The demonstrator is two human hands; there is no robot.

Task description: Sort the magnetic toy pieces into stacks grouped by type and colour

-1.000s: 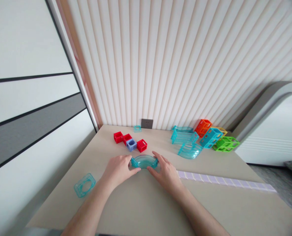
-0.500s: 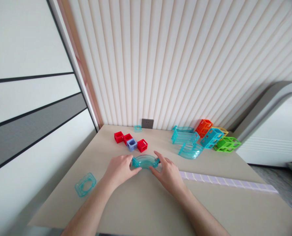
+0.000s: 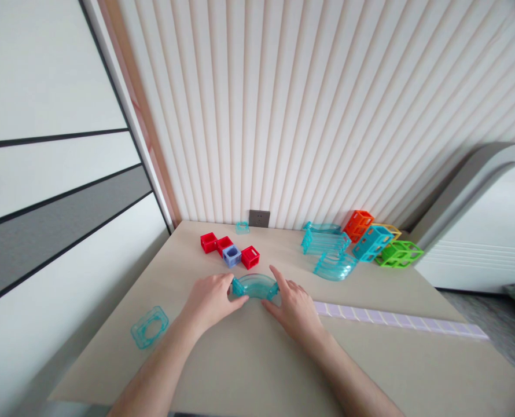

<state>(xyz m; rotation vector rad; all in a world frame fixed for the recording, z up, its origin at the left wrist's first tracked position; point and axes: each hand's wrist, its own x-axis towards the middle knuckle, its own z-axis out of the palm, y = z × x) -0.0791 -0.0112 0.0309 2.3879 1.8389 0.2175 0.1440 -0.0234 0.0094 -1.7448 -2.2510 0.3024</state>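
A curved, see-through teal track piece (image 3: 257, 286), its bend turned away from me, sits between my hands just over or on the table. My left hand (image 3: 212, 295) pinches its left end between thumb and fingers. At the other end, my right hand (image 3: 294, 301) has its thumb on the near side and its index finger stretched along the far side. Just beyond the piece are several red cubes (image 3: 251, 257) and a blue-violet cube (image 3: 232, 255) with a round hole. A flat teal frame piece (image 3: 150, 328) lies left of my left forearm.
More teal track pieces (image 3: 335, 266) are piled at the back right, beside orange (image 3: 358, 225), blue (image 3: 372, 243) and green (image 3: 398, 253) open-frame blocks. A lilac strip (image 3: 396, 319) runs rightward from my right hand. One small teal piece (image 3: 242, 227) rests by the wall socket (image 3: 259, 218).
Hardly anything differs. The whole view has shifted very slightly, and both hands keep the same grip on the curved track piece.
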